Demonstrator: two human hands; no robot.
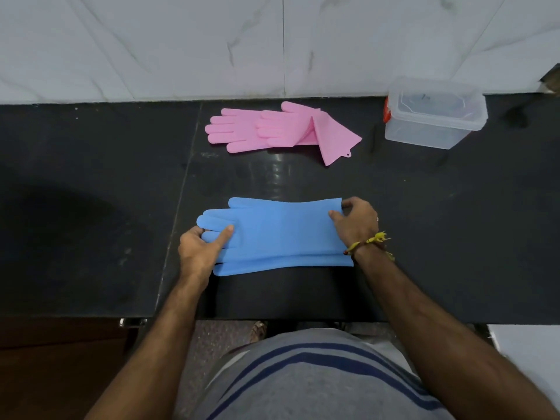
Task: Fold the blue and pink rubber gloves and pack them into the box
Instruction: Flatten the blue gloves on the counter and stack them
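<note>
The blue rubber gloves [278, 234] lie flat and stacked on the black counter near its front edge, fingers pointing left. My left hand [200, 248] pinches the blue fingertips, thumb on top. My right hand [356, 221] pinches the cuff end at the right. The pink gloves [272, 128] lie further back, fingers to the left, with a cuff folded over into a triangle at the right. A clear plastic box [433, 115] with a red clip stands open at the back right.
The black counter [91, 192] runs left to right, with a seam left of the gloves. A white marble wall [212, 47] rises behind it. My striped shirt fills the bottom of the view.
</note>
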